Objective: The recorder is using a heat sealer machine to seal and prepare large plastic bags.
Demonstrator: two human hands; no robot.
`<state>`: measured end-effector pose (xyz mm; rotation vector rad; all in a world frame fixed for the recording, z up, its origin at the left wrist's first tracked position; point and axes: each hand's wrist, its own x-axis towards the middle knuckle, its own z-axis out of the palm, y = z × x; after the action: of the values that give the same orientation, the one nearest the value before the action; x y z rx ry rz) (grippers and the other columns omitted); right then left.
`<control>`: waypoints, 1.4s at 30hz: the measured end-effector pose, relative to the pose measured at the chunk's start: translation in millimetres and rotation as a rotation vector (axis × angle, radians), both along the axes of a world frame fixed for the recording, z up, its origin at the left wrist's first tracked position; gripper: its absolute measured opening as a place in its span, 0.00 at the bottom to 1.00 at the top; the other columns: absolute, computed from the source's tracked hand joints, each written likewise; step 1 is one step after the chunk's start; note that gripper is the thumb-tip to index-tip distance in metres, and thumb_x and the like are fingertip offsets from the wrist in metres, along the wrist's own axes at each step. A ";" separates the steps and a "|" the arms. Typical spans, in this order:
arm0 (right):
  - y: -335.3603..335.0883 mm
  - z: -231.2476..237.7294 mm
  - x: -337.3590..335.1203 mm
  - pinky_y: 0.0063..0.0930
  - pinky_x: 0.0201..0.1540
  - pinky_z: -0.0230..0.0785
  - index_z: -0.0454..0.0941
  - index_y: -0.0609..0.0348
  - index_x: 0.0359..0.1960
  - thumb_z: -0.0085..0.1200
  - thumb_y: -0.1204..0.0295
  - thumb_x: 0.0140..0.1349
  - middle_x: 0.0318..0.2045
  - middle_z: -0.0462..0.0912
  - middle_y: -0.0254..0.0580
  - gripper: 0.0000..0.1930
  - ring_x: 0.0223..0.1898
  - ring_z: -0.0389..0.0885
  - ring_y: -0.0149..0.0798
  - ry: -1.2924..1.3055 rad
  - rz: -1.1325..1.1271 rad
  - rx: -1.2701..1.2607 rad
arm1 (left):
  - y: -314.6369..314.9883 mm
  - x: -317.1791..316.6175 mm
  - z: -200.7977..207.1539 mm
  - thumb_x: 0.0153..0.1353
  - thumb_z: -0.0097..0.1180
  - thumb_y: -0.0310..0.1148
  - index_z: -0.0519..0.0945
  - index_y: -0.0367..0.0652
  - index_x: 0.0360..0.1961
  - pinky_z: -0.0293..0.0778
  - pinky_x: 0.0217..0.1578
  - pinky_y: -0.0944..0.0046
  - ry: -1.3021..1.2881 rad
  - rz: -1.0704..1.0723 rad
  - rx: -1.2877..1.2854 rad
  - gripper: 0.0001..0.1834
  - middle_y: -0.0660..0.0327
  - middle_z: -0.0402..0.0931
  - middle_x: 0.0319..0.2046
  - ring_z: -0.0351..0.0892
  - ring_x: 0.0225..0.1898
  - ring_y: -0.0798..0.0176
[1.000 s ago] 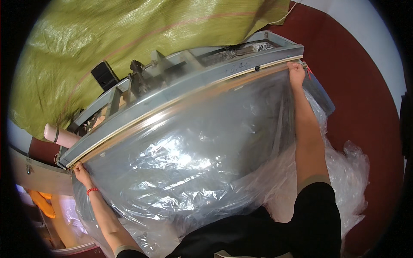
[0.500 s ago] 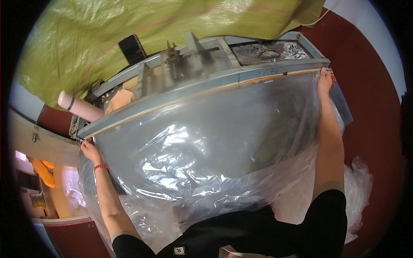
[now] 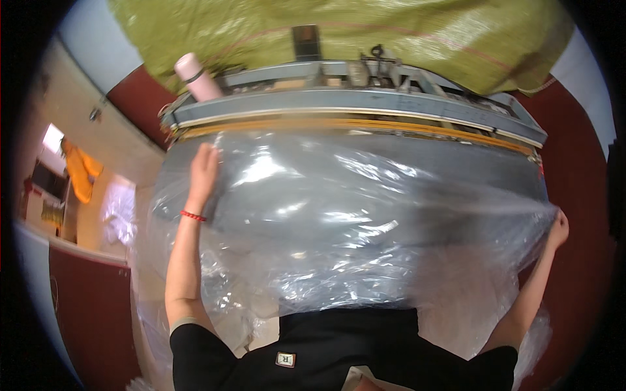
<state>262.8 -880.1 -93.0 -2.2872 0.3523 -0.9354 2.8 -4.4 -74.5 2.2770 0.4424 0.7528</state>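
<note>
A broad clear plastic film (image 3: 326, 215) stretches across the grey tabletop in front of me and hangs down toward my body. My left hand (image 3: 205, 171), with a red beaded bracelet at its wrist, lies over the film's left part, fingers stretched out. Far to the right, my right hand (image 3: 559, 229) pinches the film's edge and pulls it taut into folds. Behind the film runs a thin orange-yellow strip (image 3: 365, 124) along the front of a grey metal frame (image 3: 274, 103). The film's near end bunches up against my black shirt.
A pink bottle (image 3: 198, 79) leans at the frame's left end. Behind the frame, a dark phone (image 3: 306, 43) rests against a yellow-green woven sheet (image 3: 417, 32). Metal fittings (image 3: 380, 65) stick up from the frame. At left, an orange item (image 3: 81, 171) shows through a wall opening.
Both hands have left the frame's front edge. My right hand has come back toward me, drawing the film's edge along; my left now lies on the film. The view has shifted left.
</note>
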 end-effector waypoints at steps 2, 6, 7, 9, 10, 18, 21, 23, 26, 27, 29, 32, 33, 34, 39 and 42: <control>30.3 12.2 -14.2 0.31 0.48 0.63 0.75 0.62 0.42 0.50 0.67 0.55 0.43 0.76 0.49 0.15 0.44 0.74 0.43 -0.096 -0.306 -0.373 | -18.1 -15.0 12.0 0.60 0.42 0.31 0.67 0.39 0.29 0.63 0.28 0.71 -0.017 -0.089 -0.113 0.07 0.66 0.64 0.21 0.63 0.25 0.72; 213.3 56.7 -26.7 0.28 0.48 0.62 0.74 0.59 0.43 0.48 0.68 0.58 0.42 0.75 0.44 0.13 0.45 0.72 0.37 -0.230 0.287 -0.088 | -58.0 -33.2 37.5 0.62 0.42 0.33 0.67 0.41 0.29 0.61 0.25 0.75 -0.059 -0.185 -0.244 0.08 0.69 0.63 0.20 0.62 0.23 0.76; 282.4 71.8 -45.5 0.27 0.48 0.62 0.73 0.58 0.43 0.47 0.69 0.58 0.43 0.74 0.42 0.13 0.45 0.71 0.37 -0.185 0.445 -0.127 | -62.1 -40.8 40.7 0.63 0.42 0.35 0.65 0.43 0.28 0.60 0.22 0.77 -0.069 -0.210 -0.292 0.09 0.70 0.63 0.19 0.61 0.21 0.78; 406.1 92.4 -85.2 0.25 0.50 0.60 0.73 0.57 0.43 0.50 0.72 0.55 0.43 0.73 0.40 0.13 0.47 0.70 0.35 -0.003 0.839 -0.030 | -62.0 -59.4 44.2 0.62 0.42 0.33 0.67 0.42 0.30 0.61 0.24 0.76 -0.060 -0.214 -0.295 0.07 0.70 0.63 0.20 0.61 0.23 0.78; 454.2 97.6 -105.0 0.26 0.51 0.60 0.73 0.57 0.43 0.51 0.74 0.52 0.45 0.73 0.41 0.15 0.48 0.69 0.36 0.025 1.110 0.029 | -62.9 -67.3 47.0 0.61 0.42 0.32 0.68 0.42 0.32 0.62 0.26 0.76 -0.054 -0.239 -0.304 0.06 0.70 0.64 0.21 0.61 0.24 0.78; 656.2 54.3 -147.8 0.23 0.36 0.68 0.75 0.64 0.30 0.56 0.66 0.52 0.26 0.78 0.38 0.12 0.31 0.76 0.31 0.750 1.736 0.442 | -86.2 -69.4 75.1 0.49 0.56 0.31 0.70 0.38 0.33 0.64 0.41 0.60 -0.240 0.022 0.652 0.12 0.58 0.72 0.34 0.69 0.41 0.59; 642.6 25.2 -140.4 0.18 0.28 0.65 0.76 0.63 0.23 0.55 0.67 0.53 0.17 0.75 0.31 0.10 0.23 0.72 0.22 0.346 1.683 0.479 | -57.4 -92.9 42.9 0.42 0.60 0.31 0.72 0.39 0.32 0.62 0.40 0.56 -0.045 0.090 0.687 0.15 0.55 0.71 0.34 0.67 0.41 0.51; 608.3 26.5 -127.5 0.16 0.27 0.64 0.76 0.60 0.23 0.57 0.67 0.51 0.20 0.76 0.30 0.09 0.24 0.70 0.20 0.411 1.596 0.462 | -39.7 -108.8 11.7 0.42 0.59 0.30 0.71 0.39 0.25 0.63 0.32 0.56 0.210 0.075 0.664 0.10 0.56 0.69 0.27 0.67 0.33 0.51; 554.0 -3.8 -81.7 0.12 0.25 0.61 0.77 0.61 0.23 0.58 0.71 0.50 0.19 0.76 0.28 0.06 0.22 0.68 0.18 0.304 1.418 0.509 | -58.7 -88.0 -8.5 0.43 0.57 0.29 0.71 0.40 0.21 0.63 0.30 0.58 0.048 0.052 0.708 0.08 0.57 0.68 0.25 0.67 0.31 0.52; 537.1 -7.7 -72.2 0.13 0.26 0.61 0.77 0.62 0.24 0.58 0.72 0.50 0.19 0.76 0.28 0.06 0.22 0.68 0.18 0.279 1.352 0.499 | -71.4 -78.1 -8.8 0.45 0.55 0.25 0.73 0.40 0.24 0.63 0.30 0.62 0.001 0.013 0.683 0.04 0.60 0.70 0.26 0.68 0.29 0.57; 508.9 -10.4 -61.7 0.13 0.26 0.61 0.77 0.62 0.24 0.58 0.72 0.50 0.20 0.76 0.28 0.06 0.23 0.68 0.19 0.241 1.279 0.480 | -98.8 -54.3 -9.2 0.48 0.53 0.25 0.72 0.40 0.25 0.64 0.28 0.65 -0.001 -0.084 0.475 0.03 0.61 0.70 0.26 0.68 0.26 0.61; 467.5 -6.1 -48.1 0.13 0.27 0.61 0.77 0.62 0.25 0.57 0.73 0.50 0.20 0.76 0.27 0.05 0.23 0.69 0.19 0.191 1.146 0.458 | -141.4 -18.0 5.8 0.54 0.47 0.26 0.69 0.39 0.30 0.65 0.21 0.73 0.051 -0.375 -0.142 0.03 0.64 0.71 0.26 0.67 0.20 0.73; 452.9 -4.6 -44.3 0.13 0.27 0.62 0.77 0.62 0.25 0.57 0.73 0.50 0.20 0.76 0.28 0.05 0.24 0.69 0.19 0.178 1.089 0.456 | -144.3 -9.3 -0.6 0.54 0.51 0.28 0.69 0.39 0.37 0.65 0.20 0.76 0.111 -0.467 -0.294 0.10 0.66 0.71 0.29 0.66 0.21 0.78; 434.3 -9.8 -34.5 0.13 0.28 0.62 0.77 0.62 0.25 0.57 0.73 0.51 0.21 0.76 0.28 0.05 0.24 0.69 0.19 0.153 1.079 0.457 | -151.8 -7.8 4.3 0.54 0.51 0.28 0.69 0.39 0.37 0.65 0.20 0.76 0.115 -0.470 -0.297 0.10 0.66 0.71 0.29 0.66 0.21 0.78; 334.3 -12.9 -5.9 0.13 0.29 0.61 0.77 0.61 0.25 0.57 0.72 0.51 0.20 0.74 0.25 0.05 0.24 0.67 0.18 0.161 0.805 0.258 | -171.3 -36.7 28.8 0.52 0.55 0.29 0.70 0.40 0.44 0.67 0.22 0.74 0.657 -0.868 -0.375 0.16 0.64 0.75 0.28 0.70 0.22 0.75; 265.9 -10.5 8.6 0.12 0.29 0.59 0.77 0.62 0.25 0.55 0.71 0.53 0.20 0.72 0.24 0.07 0.25 0.65 0.18 0.112 0.703 0.118 | -161.3 -61.1 32.8 0.52 0.55 0.28 0.73 0.39 0.38 0.68 0.24 0.72 0.862 -1.140 -0.494 0.12 0.64 0.76 0.24 0.73 0.24 0.74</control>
<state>271.4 -614.2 -103.5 -2.1160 -0.3339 -0.4139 -58.3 -165.7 -41.7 1.8191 -0.3098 -0.8314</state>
